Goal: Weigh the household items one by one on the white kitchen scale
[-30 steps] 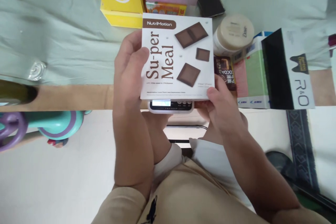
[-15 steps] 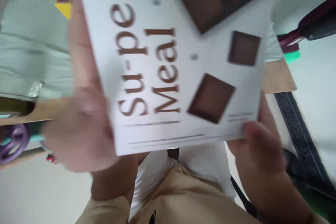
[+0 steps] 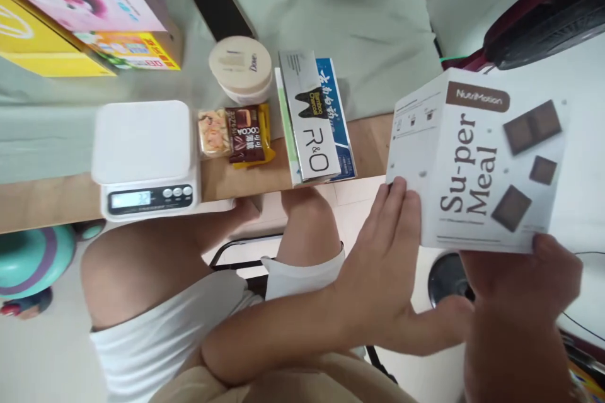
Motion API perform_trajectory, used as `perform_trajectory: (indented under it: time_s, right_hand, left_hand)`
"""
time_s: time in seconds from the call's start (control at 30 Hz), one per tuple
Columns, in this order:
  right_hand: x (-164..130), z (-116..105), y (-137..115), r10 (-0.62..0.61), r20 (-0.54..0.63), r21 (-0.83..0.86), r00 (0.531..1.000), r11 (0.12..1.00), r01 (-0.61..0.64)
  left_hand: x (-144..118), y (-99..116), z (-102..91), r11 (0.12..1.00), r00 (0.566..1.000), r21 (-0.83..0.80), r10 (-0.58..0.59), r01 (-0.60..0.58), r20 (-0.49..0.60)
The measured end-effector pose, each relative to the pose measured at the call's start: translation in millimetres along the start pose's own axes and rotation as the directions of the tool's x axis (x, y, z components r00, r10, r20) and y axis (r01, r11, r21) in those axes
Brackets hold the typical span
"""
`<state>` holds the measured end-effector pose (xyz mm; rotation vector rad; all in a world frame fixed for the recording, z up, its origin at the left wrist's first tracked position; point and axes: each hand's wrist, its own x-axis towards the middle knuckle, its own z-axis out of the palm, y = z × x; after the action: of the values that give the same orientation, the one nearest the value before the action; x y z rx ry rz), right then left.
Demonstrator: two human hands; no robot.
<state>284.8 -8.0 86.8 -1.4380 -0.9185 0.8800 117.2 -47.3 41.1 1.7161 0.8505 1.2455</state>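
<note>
I hold a white "Su-per Meal" box [image 3: 477, 170] printed with brown chocolate squares, out to the right, off the table edge and above the floor. My left hand [image 3: 390, 264] lies flat against its left side, fingers pointing up. My right hand [image 3: 524, 283] grips its lower right corner from beneath. A white kitchen scale [image 3: 142, 154] with a lit display stands bare at the table's front edge, to the left of both hands.
On the table [image 3: 47, 204]: snack packets [image 3: 236, 132], a round cream jar [image 3: 241, 66], slim boxes marked "R&O" [image 3: 314, 119], a dark phone [image 3: 220, 9], yellow and pink boxes [image 3: 70, 12]. My knees sit under the edge. A fan [image 3: 543, 19] stands at right, a teal object [image 3: 28, 258] at left.
The box was over the scale a second ago; both hands have lifted it off and carried it to the right. The scale's plate is now uncovered.
</note>
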Motion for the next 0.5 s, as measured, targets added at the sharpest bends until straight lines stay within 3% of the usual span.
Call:
perform_trajectory:
  time_s: [0.1,0.3,0.5]
  right_hand:
    - [38,8,20,0.027,0.040,0.068,0.999,0.997,-0.030]
    - [89,34,39,0.060,0.140,0.090,0.988,0.993,-0.073]
    - [102,48,44,0.165,0.160,0.000,0.973,0.986,-0.168]
  left_hand:
    - [-4,-20,8.9,0.998,0.998,0.030,-0.055,0.056,-0.030]
    - [4,-43,19.8,0.998,0.954,0.059,0.014,0.004,-0.298]
    - [19,-49,17.3,0.999,0.970,-0.035,-0.036,0.029,-0.239]
